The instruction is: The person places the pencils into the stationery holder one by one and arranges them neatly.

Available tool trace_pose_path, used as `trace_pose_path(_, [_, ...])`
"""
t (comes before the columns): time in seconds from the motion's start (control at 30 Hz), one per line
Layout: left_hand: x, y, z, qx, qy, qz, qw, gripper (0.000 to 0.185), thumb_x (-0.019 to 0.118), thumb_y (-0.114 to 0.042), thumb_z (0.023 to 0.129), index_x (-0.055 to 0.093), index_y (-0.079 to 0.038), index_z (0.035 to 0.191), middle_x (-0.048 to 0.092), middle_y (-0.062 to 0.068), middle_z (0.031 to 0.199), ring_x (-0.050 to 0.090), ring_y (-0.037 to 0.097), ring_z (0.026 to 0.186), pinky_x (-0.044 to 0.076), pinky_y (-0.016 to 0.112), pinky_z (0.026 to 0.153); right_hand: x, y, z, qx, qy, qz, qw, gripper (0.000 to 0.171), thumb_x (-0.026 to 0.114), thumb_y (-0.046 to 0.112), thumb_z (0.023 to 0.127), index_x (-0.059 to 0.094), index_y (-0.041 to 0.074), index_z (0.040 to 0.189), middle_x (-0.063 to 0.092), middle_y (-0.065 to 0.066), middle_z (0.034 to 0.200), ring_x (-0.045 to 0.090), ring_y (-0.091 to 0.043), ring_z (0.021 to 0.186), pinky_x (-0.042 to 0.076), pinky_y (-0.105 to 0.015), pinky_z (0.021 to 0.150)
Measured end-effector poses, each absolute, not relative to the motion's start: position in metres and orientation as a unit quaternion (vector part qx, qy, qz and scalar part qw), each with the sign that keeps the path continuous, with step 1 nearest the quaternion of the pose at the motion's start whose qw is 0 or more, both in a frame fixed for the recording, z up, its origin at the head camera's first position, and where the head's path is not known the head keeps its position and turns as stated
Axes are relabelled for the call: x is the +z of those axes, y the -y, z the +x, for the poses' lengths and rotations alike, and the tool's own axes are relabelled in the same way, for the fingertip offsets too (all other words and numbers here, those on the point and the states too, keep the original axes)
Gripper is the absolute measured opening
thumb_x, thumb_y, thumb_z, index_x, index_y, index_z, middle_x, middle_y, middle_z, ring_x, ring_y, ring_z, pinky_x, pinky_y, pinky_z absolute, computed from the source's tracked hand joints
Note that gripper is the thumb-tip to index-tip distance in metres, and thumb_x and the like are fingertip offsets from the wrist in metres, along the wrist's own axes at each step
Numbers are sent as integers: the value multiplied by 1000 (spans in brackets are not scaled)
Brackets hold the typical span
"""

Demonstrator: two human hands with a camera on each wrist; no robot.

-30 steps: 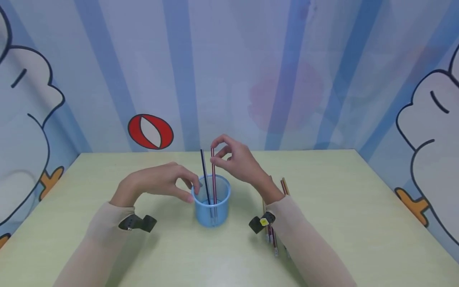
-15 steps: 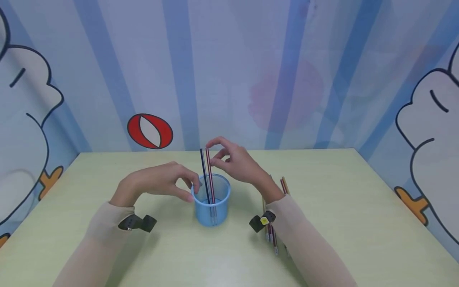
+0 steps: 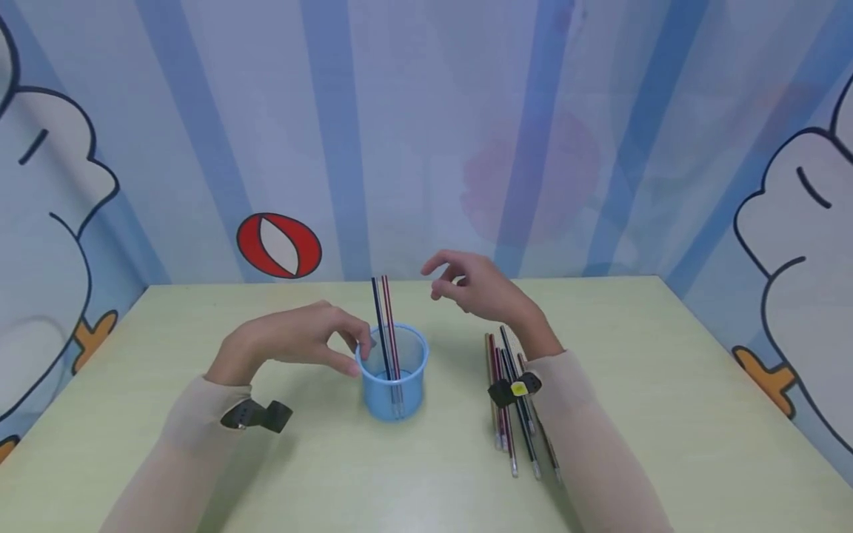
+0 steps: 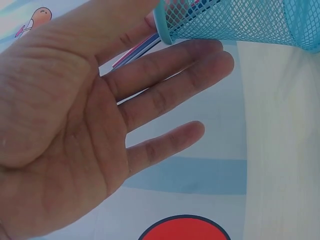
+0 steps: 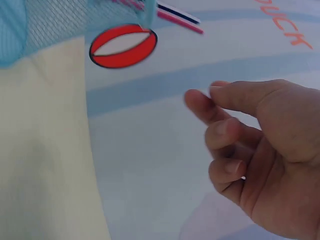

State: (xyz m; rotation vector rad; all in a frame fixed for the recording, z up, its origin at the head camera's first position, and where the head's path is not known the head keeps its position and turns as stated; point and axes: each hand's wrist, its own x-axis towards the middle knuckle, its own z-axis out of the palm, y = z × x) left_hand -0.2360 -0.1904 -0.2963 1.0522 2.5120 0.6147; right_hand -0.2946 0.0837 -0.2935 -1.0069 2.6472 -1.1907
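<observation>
blue mesh cup, pencils inside, left hand pinching rim, right hand loosely curled nearby

Looks like a little filming booth to me, not a kitchen or workshop. There's a pale yellowish table boxed in on three sides by a printed backdrop with blue stripes, big white cartoon birds with orange feet, and a red-and-white oval. Orange letters seem to spell DUCK. The sleeves have small black wrist cameras at the cuffs, so yeah, recording setup.
</observation>
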Motion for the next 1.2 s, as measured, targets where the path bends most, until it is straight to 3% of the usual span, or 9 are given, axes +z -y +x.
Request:
trace_pose_path(0.33, [-294,191,-236,224,-885,369,172,18,68,-32,77,61,-25,92,61,-14,98,55,6,96,46,32,81,-294,-118,-309,-357,-876,-314,77,20,54,16,89,55,23,107,62,-1,91,49,-31,54,43,-35,51])
trace_pose_path(0.53, [-295,191,-235,226,-885,366,178,20,67,-35,77,61,-24,92,61,-9,101,55,6,97,45,29,80,-303,-125,-315,-323,-892,-298,105,22,56,18,88,54,23,109,62,-2,97,52,-29,56,45,-38,56])
trace_pose_path(0.73, [-294,190,-235,222,-887,363,177,17,67,-36,77,60,-30,90,61,-9,101,55,6,97,45,29,79,-311,-136,-321,-306,-899,-281,137,27,56,16,87,52,22,113,58,-7,106,56,-30,64,47,-38,60])
trace_pose_path(0.87, [-294,189,-236,220,-889,361,178,17,68,-35,77,60,-29,91,61,-9,102,55,5,96,45,29,79,-319,-142,-323,-279,-903,-266,193,32,55,12,86,50,19,117,57,-12,110,50,-24,56,46,-40,57])
trace_pose_path(1.0, [-296,189,-236,220,-889,359,180,19,67,-36,77,60,-26,92,61,-9,102,55,5,96,46,29,79,-327,-143,-324,-259,-900,-245,251,36,55,8,85,50,15,120,62,-12,101,36,-16,42,41,-38,49])
trace_pose_path(1.2, [-297,191,-235,223,-886,362,183,21,67,-39,77,61,-25,92,61,-9,101,55,5,96,46,29,79,-336,-139,-325,-229,-910,-225,264,32,59,11,84,55,17,115,61,-8,96,34,-14,43,40,-35,50])
